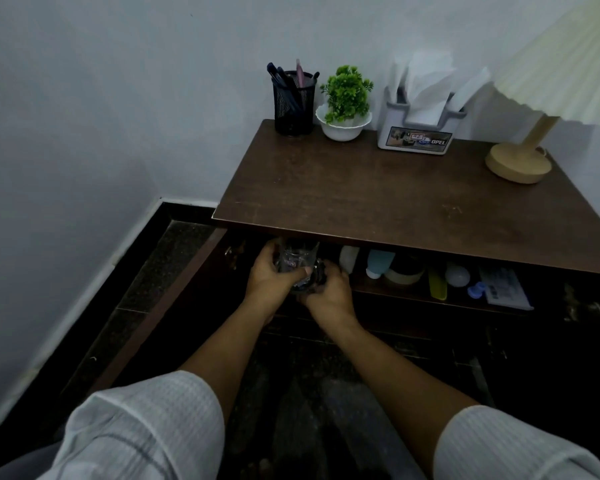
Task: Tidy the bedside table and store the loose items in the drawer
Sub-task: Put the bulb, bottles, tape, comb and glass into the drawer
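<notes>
Two hands are seen low in the open drawer [160,317], at its left end, just under the near edge of the bedside table [378,195]. A clear glass [297,256] is held upright between them. The left hand [267,273] is wrapped round the glass from the left, fingers curled on its wall. The right hand [329,294] is closed against the lower right of the glass; something dark is caught under its fingers and cannot be identified.

Noted further right in the drawer: a white bottle [349,258], a pale blue bottle [378,263], a tape roll [404,273], a yellow-green piece [437,289], a white round object [457,274], a small blue item [477,289] and a printed packet [506,287].

Along the far edge of the tabletop, left to right: a mesh pen holder [294,105], a potted plant [345,114], a tissue box [418,133], a lamp [518,162].
</notes>
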The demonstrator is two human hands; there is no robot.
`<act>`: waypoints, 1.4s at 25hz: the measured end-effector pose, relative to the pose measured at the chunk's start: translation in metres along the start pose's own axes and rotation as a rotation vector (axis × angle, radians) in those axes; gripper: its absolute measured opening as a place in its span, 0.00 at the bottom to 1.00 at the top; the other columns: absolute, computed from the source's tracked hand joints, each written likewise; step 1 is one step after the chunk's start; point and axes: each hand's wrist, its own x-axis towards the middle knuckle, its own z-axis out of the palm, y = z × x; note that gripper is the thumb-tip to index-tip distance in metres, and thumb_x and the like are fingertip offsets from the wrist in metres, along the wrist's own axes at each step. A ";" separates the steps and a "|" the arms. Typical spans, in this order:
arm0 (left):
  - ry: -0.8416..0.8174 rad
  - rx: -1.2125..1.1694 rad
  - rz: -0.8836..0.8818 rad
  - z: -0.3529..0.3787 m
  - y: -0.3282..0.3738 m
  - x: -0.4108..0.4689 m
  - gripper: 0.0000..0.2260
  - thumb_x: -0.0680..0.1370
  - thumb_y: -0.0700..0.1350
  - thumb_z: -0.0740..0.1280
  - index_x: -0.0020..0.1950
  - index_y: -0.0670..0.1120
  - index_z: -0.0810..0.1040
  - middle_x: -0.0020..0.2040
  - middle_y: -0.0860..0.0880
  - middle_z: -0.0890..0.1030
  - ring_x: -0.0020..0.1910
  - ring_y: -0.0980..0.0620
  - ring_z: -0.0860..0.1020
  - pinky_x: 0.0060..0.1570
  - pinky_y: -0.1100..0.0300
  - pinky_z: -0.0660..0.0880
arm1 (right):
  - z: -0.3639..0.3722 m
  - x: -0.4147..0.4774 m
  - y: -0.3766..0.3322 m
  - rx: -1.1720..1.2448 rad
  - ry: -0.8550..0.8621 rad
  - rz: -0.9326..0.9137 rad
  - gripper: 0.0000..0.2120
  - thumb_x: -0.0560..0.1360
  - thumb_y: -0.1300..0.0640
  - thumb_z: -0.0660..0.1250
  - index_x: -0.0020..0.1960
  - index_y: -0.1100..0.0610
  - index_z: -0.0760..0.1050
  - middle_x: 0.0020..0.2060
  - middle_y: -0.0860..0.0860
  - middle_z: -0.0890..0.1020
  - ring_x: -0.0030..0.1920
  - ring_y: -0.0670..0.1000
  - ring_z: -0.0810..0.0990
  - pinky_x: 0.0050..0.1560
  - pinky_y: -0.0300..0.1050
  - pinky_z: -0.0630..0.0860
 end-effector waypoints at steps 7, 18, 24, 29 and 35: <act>0.116 0.174 -0.246 0.009 -0.009 -0.004 0.41 0.55 0.66 0.75 0.65 0.52 0.75 0.60 0.47 0.79 0.54 0.47 0.81 0.55 0.48 0.81 | 0.006 -0.004 -0.002 0.503 0.088 0.374 0.22 0.75 0.67 0.69 0.68 0.61 0.72 0.58 0.57 0.81 0.53 0.52 0.82 0.55 0.49 0.82; 0.185 -0.283 -0.326 0.005 0.001 0.000 0.34 0.73 0.31 0.70 0.77 0.46 0.65 0.69 0.43 0.75 0.65 0.46 0.76 0.68 0.48 0.73 | -0.007 -0.002 -0.016 0.610 -0.035 0.382 0.21 0.79 0.73 0.60 0.70 0.60 0.72 0.60 0.53 0.78 0.57 0.53 0.80 0.58 0.52 0.81; 0.176 -0.465 -0.321 0.006 0.008 -0.003 0.30 0.78 0.25 0.58 0.79 0.42 0.61 0.72 0.40 0.72 0.63 0.46 0.76 0.62 0.53 0.75 | -0.012 0.001 -0.016 0.641 -0.170 0.349 0.27 0.78 0.73 0.61 0.73 0.55 0.68 0.67 0.50 0.75 0.59 0.54 0.81 0.57 0.53 0.81; 0.134 -0.479 -0.357 0.005 0.006 -0.001 0.28 0.80 0.27 0.57 0.79 0.43 0.62 0.72 0.38 0.72 0.66 0.45 0.75 0.68 0.47 0.73 | -0.015 0.005 -0.013 0.639 -0.274 0.319 0.31 0.78 0.73 0.61 0.77 0.54 0.64 0.75 0.50 0.69 0.64 0.55 0.78 0.57 0.52 0.81; 0.058 -0.310 -0.325 -0.001 0.018 -0.013 0.28 0.80 0.28 0.57 0.79 0.43 0.62 0.72 0.42 0.73 0.69 0.45 0.73 0.68 0.50 0.72 | -0.018 0.003 -0.018 0.597 -0.314 0.299 0.32 0.78 0.72 0.62 0.78 0.54 0.63 0.76 0.51 0.68 0.68 0.56 0.75 0.58 0.53 0.80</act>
